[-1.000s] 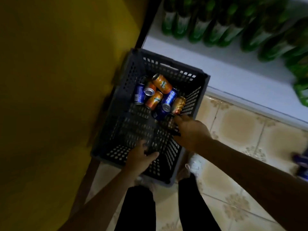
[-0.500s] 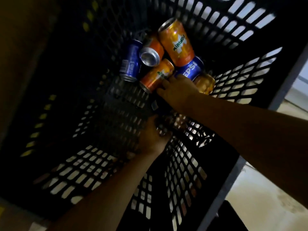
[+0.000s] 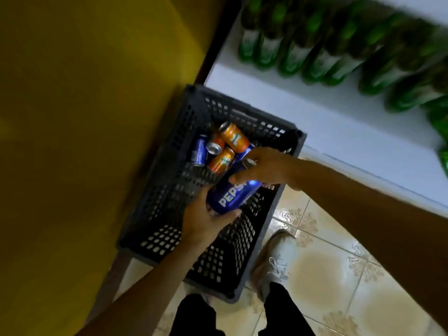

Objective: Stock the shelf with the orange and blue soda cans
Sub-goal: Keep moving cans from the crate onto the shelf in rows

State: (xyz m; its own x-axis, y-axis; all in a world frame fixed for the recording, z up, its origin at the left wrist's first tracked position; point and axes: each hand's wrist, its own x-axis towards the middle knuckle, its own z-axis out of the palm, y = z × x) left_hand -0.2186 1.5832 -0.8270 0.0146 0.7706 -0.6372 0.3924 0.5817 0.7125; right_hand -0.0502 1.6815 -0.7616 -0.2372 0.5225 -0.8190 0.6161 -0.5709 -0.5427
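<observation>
Hands meet over the dark crate [image 3: 286, 192]: the left hand [image 3: 206, 221] grasps the lower end of a blue Pepsi can [image 3: 232, 192] from below, and the right hand [image 3: 264, 168] holds the upper end of the same can with curled fingers, so the can is lifted above the crate floor. Beyond the right hand, at the far end of the crate, lie three orange cans [image 3: 234, 138] and another blue can [image 3: 199, 151], piled together. Farther beyond this hand, a white shelf [image 3: 339, 122] carries green bottles [image 3: 291, 54], blurred.

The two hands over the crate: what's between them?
In the head view, a blue Pepsi can spans the gap: the left hand cups its lower end, the right hand grips its upper end.
</observation>
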